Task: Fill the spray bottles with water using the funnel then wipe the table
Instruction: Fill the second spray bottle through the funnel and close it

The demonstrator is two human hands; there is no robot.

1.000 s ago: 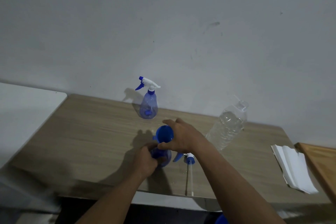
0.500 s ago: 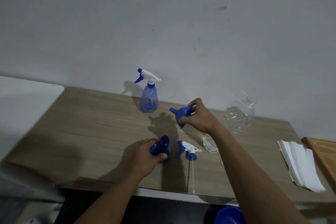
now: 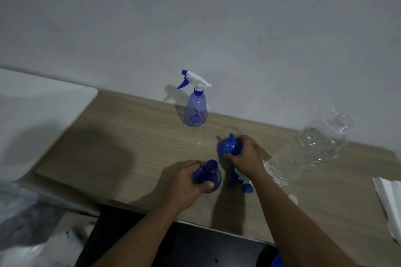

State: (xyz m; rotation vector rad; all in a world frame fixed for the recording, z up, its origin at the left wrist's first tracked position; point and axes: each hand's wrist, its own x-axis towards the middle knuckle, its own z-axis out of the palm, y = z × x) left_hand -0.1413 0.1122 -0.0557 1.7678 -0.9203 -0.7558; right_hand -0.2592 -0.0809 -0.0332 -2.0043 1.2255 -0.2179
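- Pale wood-grain table (image 3: 130,136) runs along a bare grey-white wall (image 3: 195,17), with a white surface (image 3: 39,104) butting up to its left end.
- Near the front edge stands a small, translucent blue plastic spray bottle with its neck open (image 3: 209,176). The left hand (image 3: 184,182) grips it, fingers wrapped round the far side and the thumb across the near side.
- Just behind and to the right of it, the right hand (image 3: 246,156) has its fingers curled round a blue plastic funnel (image 3: 226,147). The funnel's spout points up and away from the person, its wide end low over the wood. From where I stand I cannot tell whether it touches the table.
- A loose blue-and-white trigger spray head (image 3: 246,184) lies on the table under the right wrist, partly hidden by it.
- Back by the wall, well apart from both hands, a second translucent blue spray bottle with its white-and-blue trigger head fitted (image 3: 195,110) stands upright.
- To the right of the right hand is a large clear plastic water bottle (image 3: 310,149), blurred, with its top leaning towards the wall.
- At the table's right end lies a stack of white paper towels (image 3: 388,197).
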